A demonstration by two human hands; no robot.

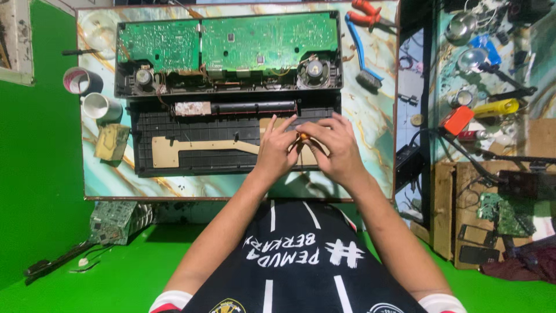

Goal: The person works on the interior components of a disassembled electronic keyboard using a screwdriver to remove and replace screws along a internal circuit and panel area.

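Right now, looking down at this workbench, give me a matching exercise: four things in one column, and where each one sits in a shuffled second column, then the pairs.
Things
1. green circuit boards
2. blue-handled brush
3. two rolls of tape
4. small orange-handled tool

Places
A. between the fingertips of the left hand and right hand
B. left edge of the table, beside the opened device
C. inside the opened device's upper half
D. right of the device, near the red-handled pliers

Pairs: 1-C, 2-D, 3-B, 4-A
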